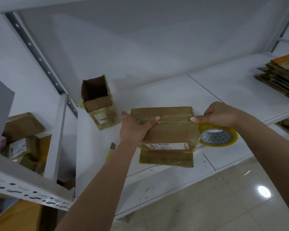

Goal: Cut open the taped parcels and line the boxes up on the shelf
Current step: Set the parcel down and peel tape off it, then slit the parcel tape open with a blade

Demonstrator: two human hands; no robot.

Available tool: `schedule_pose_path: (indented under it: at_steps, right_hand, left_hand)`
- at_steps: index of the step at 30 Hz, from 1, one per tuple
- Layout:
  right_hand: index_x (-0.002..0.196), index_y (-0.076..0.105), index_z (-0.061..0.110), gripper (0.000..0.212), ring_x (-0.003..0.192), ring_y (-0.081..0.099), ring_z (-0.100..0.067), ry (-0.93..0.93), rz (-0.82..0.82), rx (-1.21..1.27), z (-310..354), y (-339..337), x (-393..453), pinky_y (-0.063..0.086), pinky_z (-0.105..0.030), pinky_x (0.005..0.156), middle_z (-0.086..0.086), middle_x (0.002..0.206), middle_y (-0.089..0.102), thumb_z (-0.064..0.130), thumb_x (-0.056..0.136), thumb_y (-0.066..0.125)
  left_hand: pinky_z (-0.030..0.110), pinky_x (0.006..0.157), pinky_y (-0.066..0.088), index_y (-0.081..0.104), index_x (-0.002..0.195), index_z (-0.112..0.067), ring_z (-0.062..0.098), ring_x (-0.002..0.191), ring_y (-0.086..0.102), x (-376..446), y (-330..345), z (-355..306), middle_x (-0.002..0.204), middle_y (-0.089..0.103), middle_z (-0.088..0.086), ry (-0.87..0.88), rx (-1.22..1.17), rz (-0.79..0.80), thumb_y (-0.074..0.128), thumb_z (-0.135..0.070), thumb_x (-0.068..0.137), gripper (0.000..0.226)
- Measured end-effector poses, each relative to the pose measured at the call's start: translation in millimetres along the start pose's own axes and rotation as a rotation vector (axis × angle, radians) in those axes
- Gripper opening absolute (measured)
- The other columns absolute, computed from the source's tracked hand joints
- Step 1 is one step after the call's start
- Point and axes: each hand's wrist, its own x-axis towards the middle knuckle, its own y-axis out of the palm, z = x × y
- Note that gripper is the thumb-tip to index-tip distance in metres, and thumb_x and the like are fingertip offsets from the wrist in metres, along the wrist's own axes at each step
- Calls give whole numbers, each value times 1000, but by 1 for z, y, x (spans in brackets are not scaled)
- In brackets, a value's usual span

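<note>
A brown cardboard parcel (pixel 170 130) with a shipping label on its near side lies on the white shelf (pixel 223 97). My left hand (pixel 135 127) grips its left end, thumb laid along the clear tape over the top seam. My right hand (pixel 220 114) is curled at the parcel's right end, thumb pressing the same tape strip, and holds a roll of clear yellowish tape (pixel 218 135) that hangs beside the box. An opened, empty box (pixel 97 100) stands upright to the left. A yellow cutter (pixel 111 150) lies partly hidden behind my left forearm.
A stack of flattened cardboard (pixel 280 75) sits at the shelf's far right. A neighbouring rack on the left holds taped parcels (pixel 22 125) behind a perforated metal upright (pixel 40 59). Tiled floor (pixel 223 205) lies below the shelf edge.
</note>
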Motion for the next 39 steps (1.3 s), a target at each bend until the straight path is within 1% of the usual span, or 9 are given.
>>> schedule_pose_path:
  at_steps: [4,8,14,18,23,26,29,33,39]
  right_hand:
    - [60,52,9,76,59,46,-23,-7,-22,36,2,2,-6,34,-32,63,-9,58,41,84,49,53]
    - [67,72,1,90,56,64,-19,-35,-23,78,6,2,-12,45,-27,58,-6,60,65,87,48,52]
    - [78,75,9,87,64,70,-22,15,-32,173,13,17,-14,56,-31,64,-8,76,72,87,47,51]
    - [88,75,3,89,66,68,-24,83,-79,145,14,22,-11,57,-41,76,-12,81,71,85,59,56]
    - [80,73,6,83,65,67,-25,101,-87,163,18,22,-8,55,-36,69,-11,78,70,84,54,61]
    - [80,73,6,89,64,66,-25,94,-90,163,21,22,-7,52,-32,63,-11,77,69,87,45,57]
    - [82,73,6,95,63,65,-23,101,-93,165,23,20,-7,49,-29,58,-10,75,68,89,39,52]
    - [81,72,8,94,64,65,-25,90,-73,159,25,20,-8,49,-29,58,-10,76,68,89,37,51]
    - [84,72,5,88,69,67,-28,101,-61,184,26,18,-11,53,-34,67,-13,81,69,83,45,56]
  left_hand:
    - [39,88,55,61,116,-14,22,101,66,3,-3,1,110,69,1,67,-9,46,72,-75,61,83]
    - [25,71,45,66,104,-25,16,93,63,5,-25,-7,101,67,-5,224,76,70,70,-67,71,54]
    - [30,77,47,50,128,-7,23,105,61,26,-40,-13,117,61,3,173,182,117,68,-74,66,94]
    - [29,96,39,24,148,-11,28,129,47,22,-36,0,147,41,12,99,-181,115,58,-76,68,109]
    - [46,105,45,61,126,-16,27,114,62,17,-49,28,122,66,10,-3,-536,203,33,-77,78,83]
    - [44,100,45,59,129,-15,28,115,60,17,-50,49,127,63,8,-81,-534,90,29,-69,93,72]
    - [33,80,46,60,121,-8,28,102,63,16,-49,78,113,66,10,-96,-145,1,37,-48,102,49]
    - [38,86,44,54,120,-5,32,113,52,-1,-37,119,119,54,13,-149,541,-48,47,-40,99,41]
    - [33,72,44,63,105,-1,30,96,60,-3,-33,114,106,59,15,-69,643,-54,44,-9,97,22]
